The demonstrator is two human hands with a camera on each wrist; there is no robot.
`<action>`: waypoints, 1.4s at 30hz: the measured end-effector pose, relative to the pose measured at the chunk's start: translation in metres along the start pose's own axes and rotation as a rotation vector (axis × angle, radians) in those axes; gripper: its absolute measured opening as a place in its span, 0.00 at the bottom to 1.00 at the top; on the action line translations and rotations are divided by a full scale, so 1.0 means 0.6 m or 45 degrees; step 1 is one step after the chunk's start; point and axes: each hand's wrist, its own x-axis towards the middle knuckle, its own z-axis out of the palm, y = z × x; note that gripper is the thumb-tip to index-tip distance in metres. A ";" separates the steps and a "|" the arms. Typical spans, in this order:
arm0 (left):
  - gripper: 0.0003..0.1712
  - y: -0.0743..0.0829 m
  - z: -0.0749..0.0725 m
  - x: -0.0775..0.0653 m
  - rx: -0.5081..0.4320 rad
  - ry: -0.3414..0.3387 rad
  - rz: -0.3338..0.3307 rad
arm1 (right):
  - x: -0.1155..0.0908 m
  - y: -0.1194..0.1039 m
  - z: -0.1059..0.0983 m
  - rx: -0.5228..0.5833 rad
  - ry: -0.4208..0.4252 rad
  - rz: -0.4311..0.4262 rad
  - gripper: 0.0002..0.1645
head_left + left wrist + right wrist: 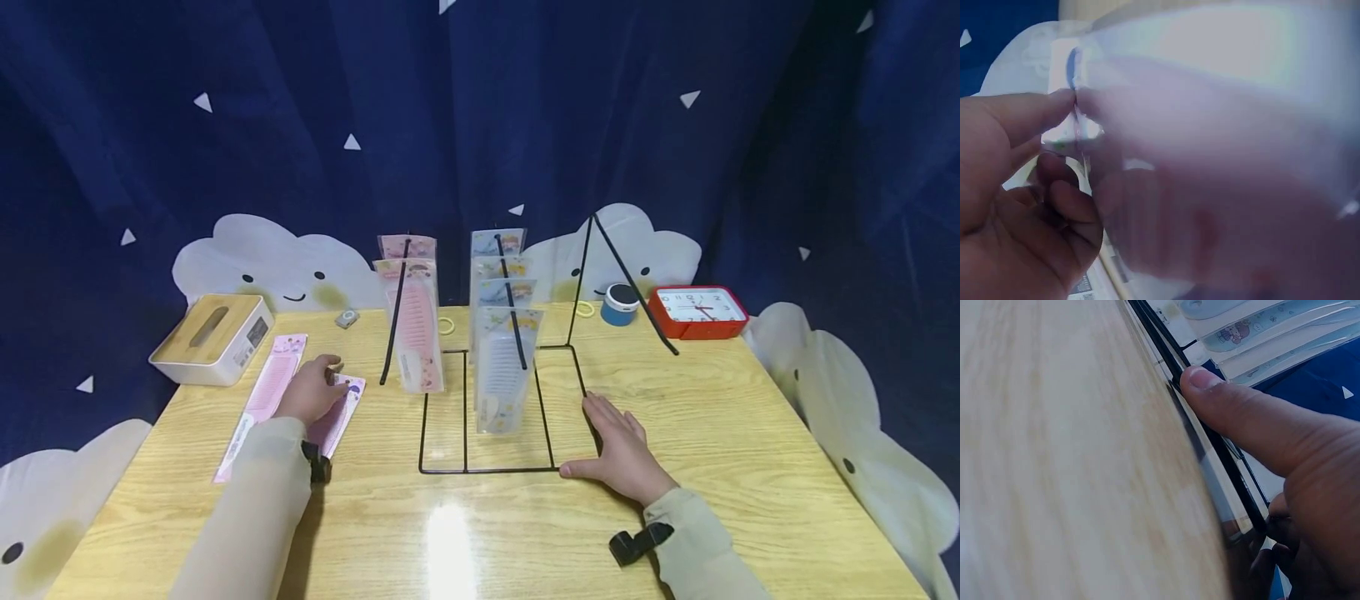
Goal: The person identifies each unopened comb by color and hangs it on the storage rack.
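Observation:
My left hand (pixel 309 393) pinches a clear-wrapped pink comb pack (pixel 341 417) by its edge; in the left wrist view the wrapper (pixel 1229 162) fills the right side, blurred by closeness. Beside it on the table lies another pink comb pack (pixel 273 379). A black wire display rack (pixel 495 472) stands mid-table. Pink comb packs (pixel 416 321) hang from its left hook and several blue comb packs (pixel 506 375) from its middle hook; the right hook (pixel 637 287) is bare. My right hand (pixel 622 450) rests at the rack's front right corner, thumb (pixel 1229 403) straight against the base wire.
A tissue box (pixel 213 333) with a wooden lid stands at the left. A small grey gadget (pixel 347 318) and yellow rings (pixel 446 326) lie toward the back. A blue round container (pixel 619 305) and a red clock (pixel 699 312) stand back right, before a dark curtain (pixel 420 108).

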 end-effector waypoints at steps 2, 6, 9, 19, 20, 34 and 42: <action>0.26 0.010 -0.008 -0.009 -0.028 0.025 -0.006 | 0.000 -0.001 0.000 0.000 -0.001 0.003 0.74; 0.14 0.050 -0.037 -0.036 -0.072 0.125 0.066 | 0.001 -0.001 0.000 -0.003 -0.003 0.005 0.74; 0.09 0.090 -0.060 -0.061 -0.076 0.264 0.202 | 0.001 -0.001 0.000 0.000 -0.004 0.005 0.74; 0.04 0.195 -0.108 -0.185 -0.428 0.372 0.547 | 0.001 0.002 -0.001 -0.004 -0.001 0.004 0.74; 0.04 0.201 -0.110 -0.196 -0.480 0.361 0.600 | 0.000 0.003 -0.001 -0.001 -0.002 0.004 0.74; 0.04 0.267 -0.111 -0.246 -1.039 0.238 1.107 | 0.000 0.002 0.003 -0.010 0.000 0.015 0.75; 0.07 0.266 -0.108 -0.239 -1.082 0.301 1.089 | 0.001 0.000 0.000 -0.001 0.006 0.015 0.74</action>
